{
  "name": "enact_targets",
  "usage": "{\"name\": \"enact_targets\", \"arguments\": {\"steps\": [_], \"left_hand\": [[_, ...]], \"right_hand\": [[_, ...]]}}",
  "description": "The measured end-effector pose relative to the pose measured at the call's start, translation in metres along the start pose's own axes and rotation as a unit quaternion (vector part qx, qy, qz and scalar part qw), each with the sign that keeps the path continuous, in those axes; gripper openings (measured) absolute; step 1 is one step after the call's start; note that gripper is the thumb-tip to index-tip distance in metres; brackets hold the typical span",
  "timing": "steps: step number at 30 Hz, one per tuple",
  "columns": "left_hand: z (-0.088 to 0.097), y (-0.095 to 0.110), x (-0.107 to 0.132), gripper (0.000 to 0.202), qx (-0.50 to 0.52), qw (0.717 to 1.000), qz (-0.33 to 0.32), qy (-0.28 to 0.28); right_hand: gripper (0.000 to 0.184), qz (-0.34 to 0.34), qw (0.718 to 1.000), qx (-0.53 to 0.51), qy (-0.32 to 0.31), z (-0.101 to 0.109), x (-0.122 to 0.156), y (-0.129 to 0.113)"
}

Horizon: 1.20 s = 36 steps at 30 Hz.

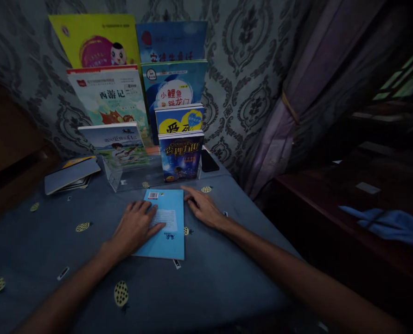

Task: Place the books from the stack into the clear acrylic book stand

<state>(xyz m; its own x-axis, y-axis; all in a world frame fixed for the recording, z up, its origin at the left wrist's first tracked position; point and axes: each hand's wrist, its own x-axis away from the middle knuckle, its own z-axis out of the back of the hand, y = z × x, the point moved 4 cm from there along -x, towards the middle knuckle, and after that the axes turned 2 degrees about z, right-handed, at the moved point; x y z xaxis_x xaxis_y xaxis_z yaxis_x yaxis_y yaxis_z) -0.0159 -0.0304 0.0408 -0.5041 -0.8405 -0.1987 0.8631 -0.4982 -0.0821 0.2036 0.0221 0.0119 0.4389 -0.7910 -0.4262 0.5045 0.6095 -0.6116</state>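
Observation:
A light blue book (pixel 171 248) lies flat on the cloth-covered table, back cover up, its barcode at the far end and upside-down print below. My left hand (pixel 136 226) rests flat on the book's left side, fingers stretched and thumb apart. At the far right corner of the book is my right hand (pixel 203 206), its index finger extended along the edge and the other fingers partly curled, holding nothing. Just beyond stands a clear stand (pixel 117 178) with upright books in tiers; a dark blue book (pixel 181 157) is at its front right.
A stack of books (pixel 72 176) lies left of the stand. Right of it lies a black phone (pixel 209 160). Patterned wallpaper (pixel 251 46) rises behind, with a tied purple curtain (pixel 293 93). Past the table's right edge, a blue cloth (pixel 390 225) lies on a dark red surface.

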Motion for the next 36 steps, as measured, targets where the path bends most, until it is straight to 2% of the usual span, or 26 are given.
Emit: {"name": "enact_targets", "arguments": {"steps": [5, 10, 14, 18, 21, 25, 31, 36], "left_hand": [[-0.011, 0.013, -0.010, 0.050, 0.045, 0.999, 0.000, 0.019], [-0.015, 0.007, -0.009, 0.052, 0.066, 0.997, 0.008, 0.035], [-0.016, 0.005, -0.009, 0.050, 0.068, 0.997, 0.005, 0.042], [-0.015, 0.006, -0.010, 0.049, 0.059, 0.998, 0.010, 0.033], [-0.010, 0.007, -0.011, 0.049, 0.052, 0.999, 0.008, 0.015], [-0.001, 0.012, -0.017, 0.050, 0.024, 0.999, 0.011, -0.024], [0.006, 0.036, -0.030, 0.057, -0.044, 0.996, 0.023, -0.077], [0.011, 0.057, -0.035, 0.038, -0.068, 0.989, 0.058, -0.121]], "right_hand": [[0.058, -0.005, 1.000, -0.004, 0.004, 0.002, 0.001, -0.001], [0.055, -0.014, 1.000, 0.000, 0.011, -0.001, 0.000, 0.005], [0.059, -0.029, 0.999, 0.004, 0.027, -0.002, -0.003, 0.011], [0.065, -0.056, 0.998, -0.001, 0.006, -0.001, -0.008, 0.015], [0.064, -0.059, 0.998, -0.008, -0.005, 0.001, -0.010, 0.015], [0.058, -0.069, 0.996, -0.045, 0.019, 0.005, -0.010, 0.014], [0.052, -0.073, 0.991, -0.112, 0.021, 0.008, -0.006, 0.006], [0.052, -0.073, 0.990, -0.121, 0.028, 0.010, -0.002, 0.004]]}}
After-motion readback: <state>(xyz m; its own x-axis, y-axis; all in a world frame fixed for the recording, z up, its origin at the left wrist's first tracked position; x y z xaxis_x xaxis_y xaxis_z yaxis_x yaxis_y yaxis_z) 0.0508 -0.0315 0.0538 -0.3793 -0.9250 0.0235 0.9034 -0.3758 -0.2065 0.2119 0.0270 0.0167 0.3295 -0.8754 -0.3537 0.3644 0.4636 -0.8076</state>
